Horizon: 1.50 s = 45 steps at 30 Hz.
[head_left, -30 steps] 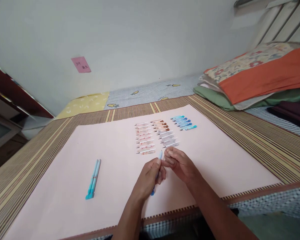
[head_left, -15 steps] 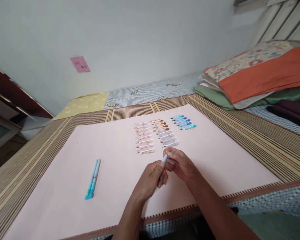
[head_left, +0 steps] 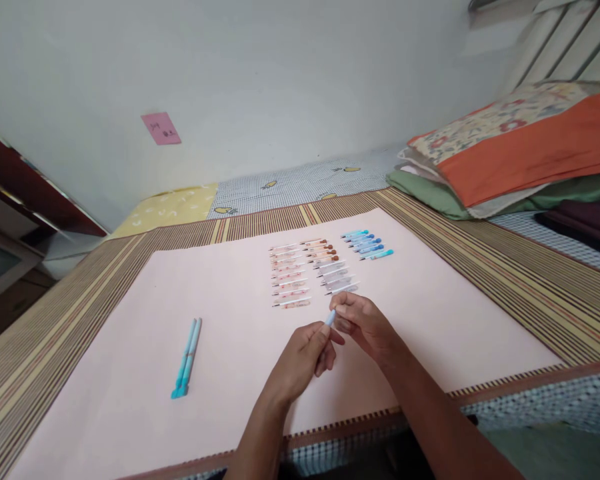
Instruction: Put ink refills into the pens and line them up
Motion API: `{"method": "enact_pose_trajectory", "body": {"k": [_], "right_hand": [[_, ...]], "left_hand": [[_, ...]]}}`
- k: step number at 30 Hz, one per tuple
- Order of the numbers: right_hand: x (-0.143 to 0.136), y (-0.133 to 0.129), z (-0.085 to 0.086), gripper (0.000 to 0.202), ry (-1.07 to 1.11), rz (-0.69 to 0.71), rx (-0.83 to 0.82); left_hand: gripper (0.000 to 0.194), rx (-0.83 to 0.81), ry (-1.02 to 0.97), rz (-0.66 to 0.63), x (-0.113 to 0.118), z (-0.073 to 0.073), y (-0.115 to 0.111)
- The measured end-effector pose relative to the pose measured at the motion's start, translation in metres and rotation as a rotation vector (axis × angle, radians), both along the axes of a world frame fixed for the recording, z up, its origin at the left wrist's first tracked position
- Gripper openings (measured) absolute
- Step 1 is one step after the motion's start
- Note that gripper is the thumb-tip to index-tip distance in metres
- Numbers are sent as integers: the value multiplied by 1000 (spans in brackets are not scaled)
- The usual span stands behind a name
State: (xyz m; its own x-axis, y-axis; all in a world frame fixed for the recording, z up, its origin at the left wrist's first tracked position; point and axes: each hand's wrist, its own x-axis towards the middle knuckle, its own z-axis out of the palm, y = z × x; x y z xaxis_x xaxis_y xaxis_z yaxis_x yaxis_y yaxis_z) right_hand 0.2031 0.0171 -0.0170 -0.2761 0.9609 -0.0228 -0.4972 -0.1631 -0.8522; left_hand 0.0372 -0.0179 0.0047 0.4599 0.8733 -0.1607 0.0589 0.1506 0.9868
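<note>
Between my two hands is a light blue pen (head_left: pixel 331 319), mostly hidden by fingers. My left hand (head_left: pixel 307 353) is wrapped around its lower part, thumb on top. The fingertips of my right hand (head_left: pixel 360 323) pinch its upper end. To the left, two blue capped pens (head_left: pixel 186 363) lie side by side on the pink sheet (head_left: pixel 230 373). Beyond my hands lie rows of uncapped pens: reddish patterned ones (head_left: pixel 289 277), brown-ended ones (head_left: pixel 323 251), greyish ones (head_left: pixel 335 277) and blue ones (head_left: pixel 367 245).
The pink sheet lies on a striped mat (head_left: pixel 485 287) over a bed. Folded bedding with an orange and floral pillow (head_left: pixel 525 147) is piled at the right. A wall with a pink note (head_left: pixel 161 128) stands behind. A yellow cloth (head_left: pixel 177 203) borders the far left.
My right hand has shifted very slightly up and to the right along with the pen's end. My left hand stays nearly in place, with one finger stretched out more.
</note>
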Motion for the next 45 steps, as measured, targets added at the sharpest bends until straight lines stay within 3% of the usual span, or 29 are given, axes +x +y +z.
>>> {"method": "enact_pose_trajectory", "body": {"k": [6, 15, 24, 45], "right_hand": [[2, 1, 1, 24, -54, -23, 28], [8, 1, 4, 16, -368, -158, 204], [7, 3, -6, 16, -370, -208, 219], [6, -4, 10, 10, -471, -243, 332]], "left_hand": [[48, -7, 18, -6, 0, 1, 1], [51, -32, 21, 22, 1, -4, 2], [51, -50, 18, 38, 3, -3, 2], [53, -86, -28, 54, 4, -6, 2]]}}
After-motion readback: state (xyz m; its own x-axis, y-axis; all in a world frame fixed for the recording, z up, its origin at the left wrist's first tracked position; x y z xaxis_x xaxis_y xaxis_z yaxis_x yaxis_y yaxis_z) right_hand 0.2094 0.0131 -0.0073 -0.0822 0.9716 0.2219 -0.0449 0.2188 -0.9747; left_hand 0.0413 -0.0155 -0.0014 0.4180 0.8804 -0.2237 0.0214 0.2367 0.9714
